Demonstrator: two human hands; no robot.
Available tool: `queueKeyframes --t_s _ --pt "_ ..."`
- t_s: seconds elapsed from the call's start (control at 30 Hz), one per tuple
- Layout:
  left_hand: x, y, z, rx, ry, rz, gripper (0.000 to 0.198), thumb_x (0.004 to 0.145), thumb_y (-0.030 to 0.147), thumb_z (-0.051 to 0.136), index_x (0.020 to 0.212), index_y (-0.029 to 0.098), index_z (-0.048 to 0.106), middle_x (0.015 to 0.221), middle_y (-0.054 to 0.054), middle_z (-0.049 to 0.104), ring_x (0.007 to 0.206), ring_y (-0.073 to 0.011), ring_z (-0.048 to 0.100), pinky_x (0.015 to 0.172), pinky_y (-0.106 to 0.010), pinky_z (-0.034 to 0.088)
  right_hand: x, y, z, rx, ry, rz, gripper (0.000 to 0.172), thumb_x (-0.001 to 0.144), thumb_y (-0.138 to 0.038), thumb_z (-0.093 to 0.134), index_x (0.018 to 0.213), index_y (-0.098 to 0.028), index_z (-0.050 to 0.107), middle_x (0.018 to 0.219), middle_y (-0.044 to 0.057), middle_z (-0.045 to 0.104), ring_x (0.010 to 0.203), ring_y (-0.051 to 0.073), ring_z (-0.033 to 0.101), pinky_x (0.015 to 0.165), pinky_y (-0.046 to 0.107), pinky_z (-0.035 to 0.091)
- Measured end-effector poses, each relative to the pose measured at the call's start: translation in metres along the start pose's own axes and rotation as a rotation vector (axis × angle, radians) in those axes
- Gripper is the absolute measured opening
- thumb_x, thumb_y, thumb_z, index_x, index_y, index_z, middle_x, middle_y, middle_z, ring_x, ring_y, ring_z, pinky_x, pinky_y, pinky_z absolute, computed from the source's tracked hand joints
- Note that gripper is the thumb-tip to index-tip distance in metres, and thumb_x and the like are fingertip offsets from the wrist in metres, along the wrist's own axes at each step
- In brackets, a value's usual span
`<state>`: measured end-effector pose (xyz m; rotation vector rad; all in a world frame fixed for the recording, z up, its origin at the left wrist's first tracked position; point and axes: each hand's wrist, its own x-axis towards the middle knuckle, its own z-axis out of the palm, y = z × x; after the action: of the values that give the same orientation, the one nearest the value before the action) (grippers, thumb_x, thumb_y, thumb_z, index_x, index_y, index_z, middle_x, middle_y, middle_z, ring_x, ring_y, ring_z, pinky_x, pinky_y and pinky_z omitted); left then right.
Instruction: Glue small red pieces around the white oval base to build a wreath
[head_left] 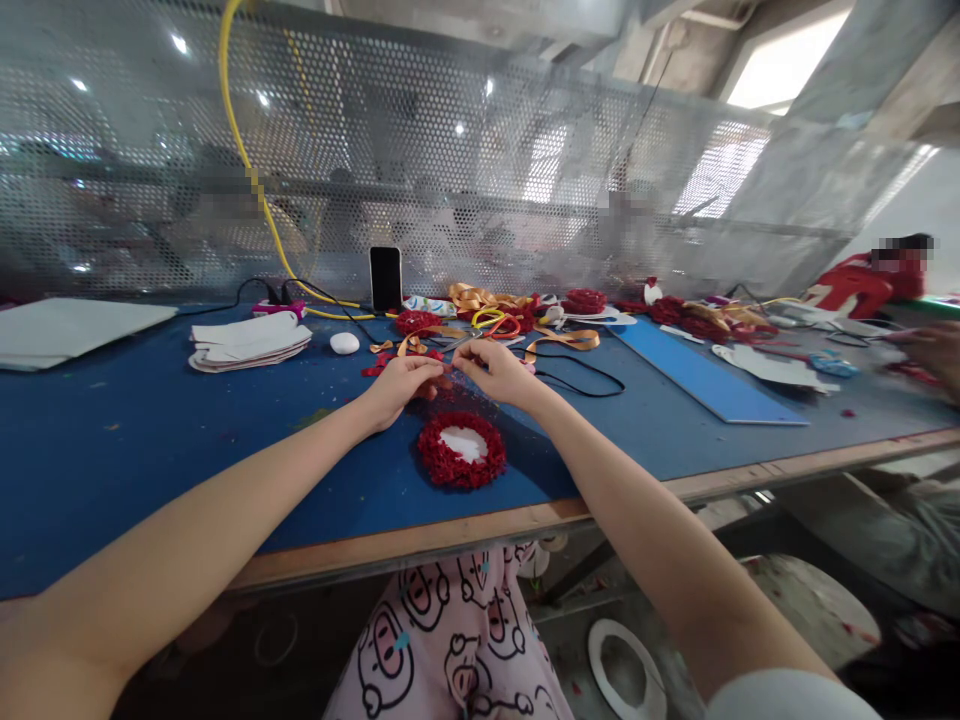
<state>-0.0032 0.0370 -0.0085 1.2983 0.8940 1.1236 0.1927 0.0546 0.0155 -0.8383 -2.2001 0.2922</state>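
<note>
My left hand (409, 388) and my right hand (491, 370) meet above the blue tabletop, fingertips pinched close together. Whatever lies between the fingertips is too small to make out. Just below them, on the table, rests a ring-shaped piece covered in dark red ruffled material (431, 455), with a white middle (466, 444). Behind my hands are red scraps (375, 366) and scissors with yellow and orange handles (489, 320), partly hidden by my right hand.
A black-screened phone (386, 280) stands against the perforated metal partition (450, 160). White cut pieces (247, 342) are stacked at left, near a white mouse-like object (344, 344). Golden ribbon (480, 298) lies behind. A blue board (709, 375) and another person's hand (934, 350) are at right.
</note>
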Motion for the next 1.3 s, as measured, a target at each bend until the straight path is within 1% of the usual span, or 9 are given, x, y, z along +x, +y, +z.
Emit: queueKeyframes --t_s 0.23,0.37,0.5,0.6,0.7,0.83,1.07,1.2,1.3 --pt "0.0 0.0 0.0 0.018 -0.013 0.024 0.04 0.064 0.047 0.083 0.083 0.013 0.074 0.073 -0.005 0.073 0.053 -0.0082 0.054 0.059 -0.025 0.042 0.0 0.0 0.001 0.03 0.02 0.025 0.019 0.088 -0.03 0.057 0.088 -0.015 0.068 0.08 0.004 0.069 0.07 0.014 0.057 0.066 0.027 0.043" --pt "0.0 0.0 0.0 0.032 -0.017 0.035 0.042 0.061 0.047 0.085 0.081 0.012 0.073 0.073 -0.004 0.072 0.053 -0.008 0.053 0.059 -0.025 0.041 0.0 -0.002 0.0 0.091 0.026 0.046 0.018 0.086 -0.03 0.061 0.089 -0.016 0.072 0.083 0.004 0.072 0.072 0.014 0.058 0.066 0.027 0.043" --pt "0.001 0.001 -0.001 -0.001 0.002 0.019 0.044 0.058 0.047 0.087 0.081 0.013 0.073 0.071 -0.003 0.07 0.053 -0.0079 0.052 0.059 -0.025 0.04 -0.001 -0.007 -0.003 0.122 0.004 0.037 0.021 0.086 -0.032 0.062 0.096 -0.016 0.073 0.084 0.004 0.072 0.072 0.014 0.058 0.065 0.027 0.042" --pt "0.0 0.001 -0.001 0.016 -0.01 0.036 0.045 0.059 0.049 0.087 0.082 0.013 0.072 0.073 -0.003 0.07 0.054 -0.0076 0.052 0.059 -0.025 0.04 -0.002 -0.008 -0.004 0.133 0.013 0.051 0.022 0.085 -0.034 0.064 0.092 -0.015 0.073 0.08 0.004 0.07 0.069 0.013 0.056 0.063 0.027 0.041" --pt "0.001 -0.001 -0.001 0.042 -0.031 0.055 0.044 0.063 0.05 0.085 0.081 0.013 0.071 0.075 -0.003 0.071 0.056 -0.0075 0.051 0.06 -0.024 0.04 -0.001 -0.006 -0.003 0.124 0.058 0.084 0.023 0.085 -0.036 0.064 0.088 -0.015 0.072 0.075 0.003 0.068 0.065 0.012 0.052 0.061 0.026 0.04" --pt "0.003 -0.003 -0.002 0.017 -0.021 0.015 0.037 0.066 0.045 0.083 0.082 0.014 0.07 0.077 -0.004 0.072 0.056 -0.0079 0.053 0.06 -0.024 0.041 0.0 -0.002 -0.002 0.113 0.078 0.096 0.024 0.086 -0.037 0.062 0.088 -0.015 0.071 0.074 0.003 0.067 0.063 0.012 0.051 0.06 0.026 0.04" --pt "-0.001 0.002 0.0 -0.013 -0.006 -0.039 0.022 0.072 0.032 0.075 0.082 0.013 0.071 0.076 -0.006 0.073 0.057 -0.0092 0.057 0.062 -0.024 0.044 -0.001 0.002 -0.001 0.05 0.041 0.101 0.024 0.088 -0.035 0.056 0.093 -0.015 0.068 0.076 0.003 0.065 0.064 0.013 0.051 0.062 0.026 0.041" --pt "-0.001 0.003 0.001 -0.026 -0.009 -0.053 0.02 0.072 0.029 0.075 0.083 0.013 0.072 0.075 -0.007 0.074 0.057 -0.0098 0.057 0.061 -0.024 0.044 0.0 0.001 -0.001 0.019 0.026 0.057 0.02 0.089 -0.032 0.054 0.09 -0.016 0.066 0.08 0.004 0.067 0.07 0.014 0.055 0.067 0.027 0.043" --pt "-0.001 0.003 0.0 -0.008 -0.017 -0.051 0.021 0.072 0.029 0.075 0.084 0.013 0.074 0.075 -0.007 0.074 0.057 -0.0098 0.056 0.061 -0.024 0.044 0.0 0.0 -0.001 -0.002 0.009 0.025 0.018 0.09 -0.03 0.052 0.088 -0.017 0.064 0.08 0.004 0.067 0.07 0.014 0.054 0.066 0.027 0.042"
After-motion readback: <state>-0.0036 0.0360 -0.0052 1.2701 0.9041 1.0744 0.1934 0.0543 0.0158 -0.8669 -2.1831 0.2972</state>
